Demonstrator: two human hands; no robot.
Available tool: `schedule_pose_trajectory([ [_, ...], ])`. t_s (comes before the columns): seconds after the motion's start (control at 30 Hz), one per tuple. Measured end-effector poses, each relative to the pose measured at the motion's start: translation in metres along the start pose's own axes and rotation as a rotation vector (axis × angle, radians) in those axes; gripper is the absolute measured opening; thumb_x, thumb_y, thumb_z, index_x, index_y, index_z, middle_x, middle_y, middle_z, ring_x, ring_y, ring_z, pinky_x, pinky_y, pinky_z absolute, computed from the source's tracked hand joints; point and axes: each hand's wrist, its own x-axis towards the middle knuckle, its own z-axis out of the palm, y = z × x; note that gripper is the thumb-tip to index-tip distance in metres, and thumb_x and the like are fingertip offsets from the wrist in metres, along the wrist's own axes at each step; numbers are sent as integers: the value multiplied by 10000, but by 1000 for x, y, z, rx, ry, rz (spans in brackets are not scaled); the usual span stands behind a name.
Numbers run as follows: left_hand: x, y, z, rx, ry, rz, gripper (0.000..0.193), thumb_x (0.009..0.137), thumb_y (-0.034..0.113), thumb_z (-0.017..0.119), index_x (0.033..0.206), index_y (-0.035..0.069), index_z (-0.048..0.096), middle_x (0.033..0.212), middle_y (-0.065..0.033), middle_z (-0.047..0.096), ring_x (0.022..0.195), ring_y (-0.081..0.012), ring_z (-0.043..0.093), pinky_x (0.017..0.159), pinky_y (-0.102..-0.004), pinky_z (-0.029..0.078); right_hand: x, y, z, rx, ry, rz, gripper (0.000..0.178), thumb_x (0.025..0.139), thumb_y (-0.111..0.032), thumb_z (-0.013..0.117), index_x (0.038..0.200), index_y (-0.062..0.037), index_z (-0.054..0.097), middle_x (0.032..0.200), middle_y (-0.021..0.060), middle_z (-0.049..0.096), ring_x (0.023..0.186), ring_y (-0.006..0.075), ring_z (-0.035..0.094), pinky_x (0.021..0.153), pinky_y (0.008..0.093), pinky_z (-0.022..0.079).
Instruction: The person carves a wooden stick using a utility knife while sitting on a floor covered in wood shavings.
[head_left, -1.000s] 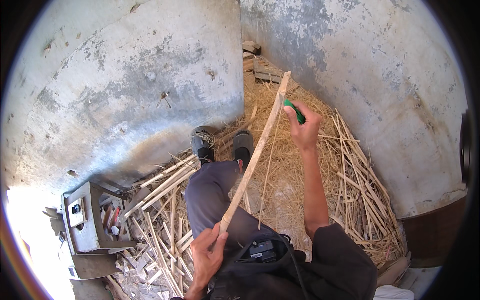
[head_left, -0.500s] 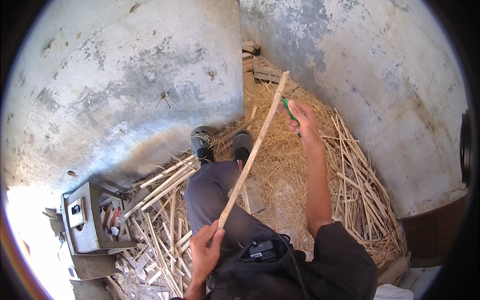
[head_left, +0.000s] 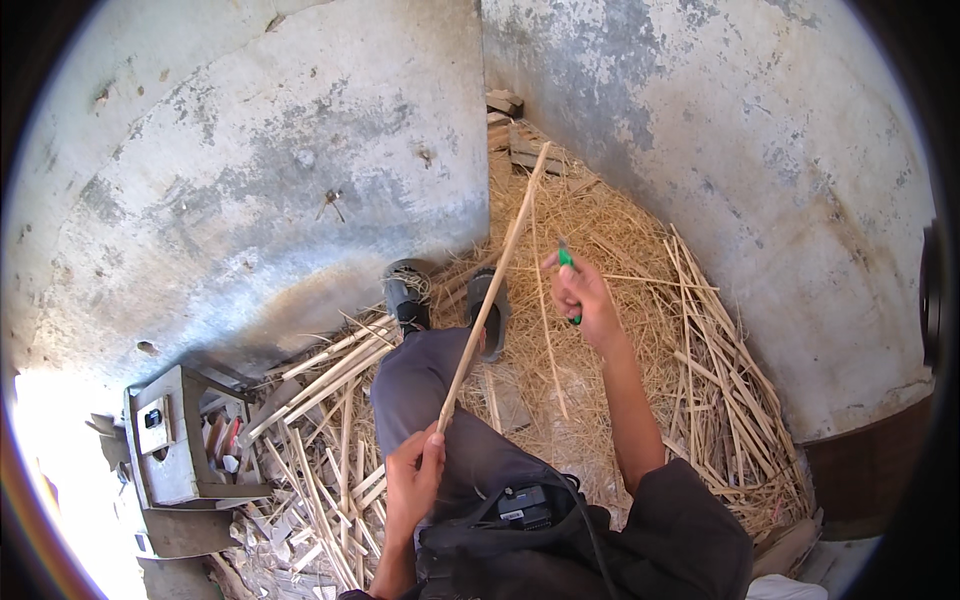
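My left hand (head_left: 415, 472) grips the lower end of a long, pale wooden stick (head_left: 497, 272) between thumb and fingers. The stick slants up and away over my leg, its far end in the air near the wall corner. To the right of it my right hand (head_left: 588, 303) is closed round a small green-handled knife (head_left: 567, 259); a short dark tip pokes out above the fingers. Knife and stick are apart. A thin wood strip (head_left: 548, 335) hangs or lies between the stick and my right hand; whether it is still attached at the top I cannot tell.
Straw-like shavings (head_left: 620, 290) cover the floor. Several split sticks (head_left: 735, 370) are heaped along the right wall, more sticks (head_left: 335, 375) at left. A wooden stool (head_left: 165, 490) lies at far left. My shoes (head_left: 407, 290) stand near the wall corner.
My right hand and the knife have come down toward me, away from the stick's far end. The stick has turned slightly left, and a long thin strip now shows beside it.
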Motion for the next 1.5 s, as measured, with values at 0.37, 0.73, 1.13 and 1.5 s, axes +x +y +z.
schedule_pose_trajectory([
  [0.37,6,-2,-3,-85,-22,-107,305,1125,191,619,1304,-14,757,748,20,560,642,-49,510,567,-244,397,8,0,22,-610,378,-347,440,987,-211,791,1405,-135,679,907,-17,632,744,73,556,645,274,471],
  [0.73,-4,-10,-6,36,-15,-24,269,1073,124,676,1284,-19,761,754,-44,606,689,-97,554,627,-287,431,54,-27,-27,-983,290,-659,230,962,-183,818,1146,-46,822,1025,76,671,870,205,696,743,354,569],
  [1.13,-10,4,-14,98,-73,7,270,1082,125,658,1298,-6,754,757,-55,607,695,-108,550,641,-296,439,53,-41,-35,-600,257,-469,199,1004,-168,699,965,-16,821,969,21,596,802,119,572,659,288,450],
  [1.5,-11,6,-17,122,-95,20,275,1077,110,663,1301,-25,747,752,-52,596,693,-102,539,633,-286,428,50,-40,-43,-308,199,-268,141,996,-183,661,915,-68,670,829,40,724,561,41,420,535,233,333],
])
